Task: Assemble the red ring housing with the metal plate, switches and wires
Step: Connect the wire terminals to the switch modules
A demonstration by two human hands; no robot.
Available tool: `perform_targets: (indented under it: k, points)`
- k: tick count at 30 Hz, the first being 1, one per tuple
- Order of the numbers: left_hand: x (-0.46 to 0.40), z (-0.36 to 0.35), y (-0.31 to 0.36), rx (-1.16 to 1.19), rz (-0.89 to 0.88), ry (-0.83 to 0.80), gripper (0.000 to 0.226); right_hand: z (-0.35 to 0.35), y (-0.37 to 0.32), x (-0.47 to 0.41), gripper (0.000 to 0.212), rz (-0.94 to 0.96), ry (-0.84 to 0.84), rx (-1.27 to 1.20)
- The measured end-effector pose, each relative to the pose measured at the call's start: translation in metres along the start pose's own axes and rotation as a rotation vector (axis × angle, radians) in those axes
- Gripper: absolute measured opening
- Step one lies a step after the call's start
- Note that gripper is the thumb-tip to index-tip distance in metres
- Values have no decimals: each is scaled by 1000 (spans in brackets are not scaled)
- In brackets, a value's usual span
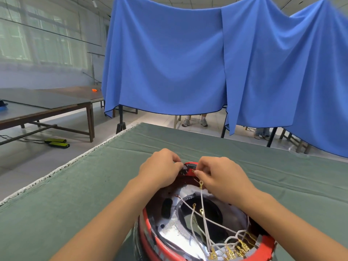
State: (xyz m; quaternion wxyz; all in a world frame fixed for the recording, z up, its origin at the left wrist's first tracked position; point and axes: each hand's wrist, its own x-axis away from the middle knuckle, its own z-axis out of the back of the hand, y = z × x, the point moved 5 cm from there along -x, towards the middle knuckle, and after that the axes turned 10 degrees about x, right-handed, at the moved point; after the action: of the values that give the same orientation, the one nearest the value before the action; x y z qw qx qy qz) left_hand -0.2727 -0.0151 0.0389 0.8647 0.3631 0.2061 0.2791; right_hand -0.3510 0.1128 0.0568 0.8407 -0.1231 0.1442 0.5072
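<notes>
Red ring housing (197, 232) on green cloth table (75, 194); both hands pinching far-rim switch (188, 169); blue drapes (169, 63) behind.

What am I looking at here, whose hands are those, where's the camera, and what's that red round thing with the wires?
The one picture comes from a camera worn on a person's head, looking forward and down. No machine: both are that person's bare hands. On the green table cover lies a red ring housing with a shiny metal plate inside and white wires ending in brass connectors. At the ring's far edge, the left hand grips a small black part, probably a switch, and the right hand pinches a connector beside it. Blue curtains hang behind.
</notes>
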Motion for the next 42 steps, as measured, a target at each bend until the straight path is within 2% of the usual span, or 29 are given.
perform_targets:
  k: [4, 9, 17, 26, 42]
  points:
    - [-5, 0, -9, -16, 97, -63, 41, -6, -7, -9, 15, 17, -47, 122]
    - [-15, 0, -14, -12, 131, -36, 35, -10, -12, -20, 18, -3, 6, 179]
    - [-24, -2, -16, 10, 75, -35, 48, -7, -10, -13, 14, -33, 126, 153]
    - [-21, -2, -9, 7, 31, -25, 48, -9, -1, -10, 10, -141, 78, 85]
    - [-19, -1, -10, -6, 42, -25, 39, -14, -8, -10, 11, -72, 47, 2]
